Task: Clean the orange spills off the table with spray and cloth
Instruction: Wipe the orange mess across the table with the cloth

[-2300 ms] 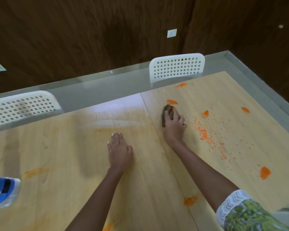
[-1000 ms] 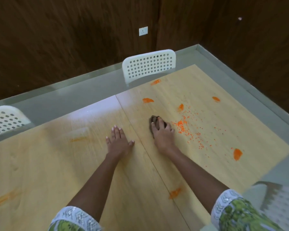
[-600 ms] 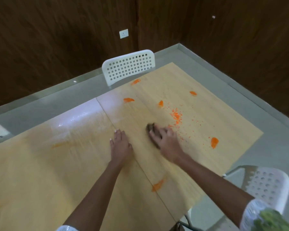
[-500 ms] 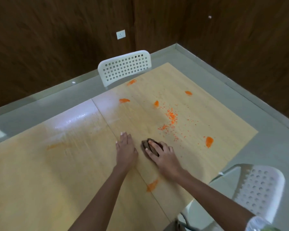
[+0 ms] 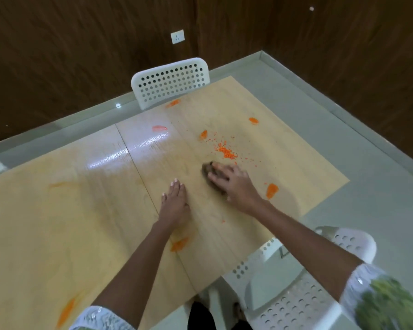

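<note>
Now the right hand (image 5: 234, 182) presses a dark cloth (image 5: 206, 169) flat on the table (image 5: 57, 222), fingers spread over it. Just beyond its fingertips lie orange crumbs (image 5: 225, 151); an orange smear (image 5: 271, 190) sits to its right. Beside it, the left hand (image 5: 174, 203) rests flat, fingers straight, holding nothing.

Small dark grey-brown cloth wad (image 5: 206, 169) lies flat on the light wooden table top (image 5: 57, 222), mostly covered. Orange smears (image 5: 271, 190) scattered across the right half; loose orange crumbs (image 5: 225, 151) clustered just beyond the cloth.
</note>
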